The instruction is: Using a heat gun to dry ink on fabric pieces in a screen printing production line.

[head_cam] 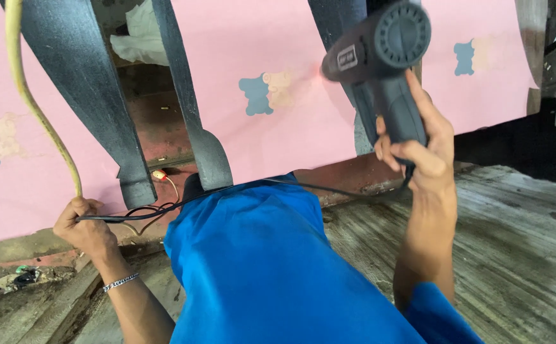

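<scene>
The right hand (421,150) is closed tightly around the grip of a dark grey heat gun (380,57), fingers wrapped round the front of the handle and the thumb lying along its side; the tool is held up high, its round vented rear end turned toward the camera and its nozzle aimed away at the pink sheet (271,64) that spans the upper part of the view (a small glow shows on the sheet just left of the gun's body). From the bottom of the handle a black cord (227,191) runs left across the person's blue shirt (259,267) to the left hand (80,226), which is curled into a fist low beside the sheet's lower edge, gripping that cord together with the bottom end of a yellowish hose (36,108) that rises and curves up to the top left corner. A silver chain bracelet (120,281) circles the left wrist. Dark metal frame legs (93,102) stand in front of the pink sheet, and weathered wooden planks (513,242) lie under the right forearm.
</scene>
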